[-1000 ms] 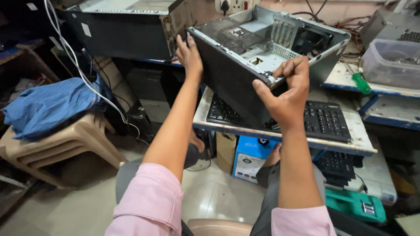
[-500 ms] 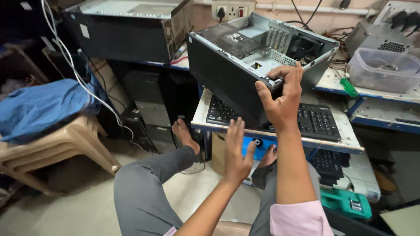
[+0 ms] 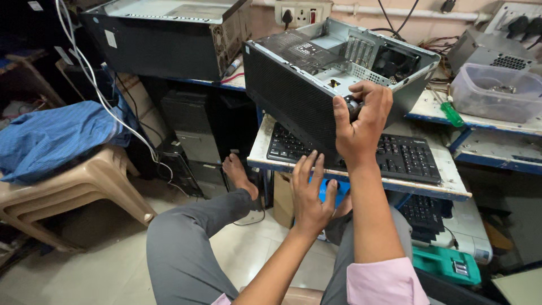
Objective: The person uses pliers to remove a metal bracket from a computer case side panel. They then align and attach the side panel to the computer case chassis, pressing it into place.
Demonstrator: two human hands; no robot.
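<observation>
The right hand (image 3: 361, 127) grips the near edge of an open computer case (image 3: 316, 85), fingers curled tight over the rim, holding it tilted above a black keyboard (image 3: 406, 155) on the bench (image 3: 451, 186). The left hand (image 3: 310, 195), which held the case's far side a second ago, has dropped away and now hangs open and empty below the bench edge, fingers spread upward, touching nothing. The case's underside is hidden, and its inner parts are hard to make out. The right forearm rises straight up; the left angles in from below.
</observation>
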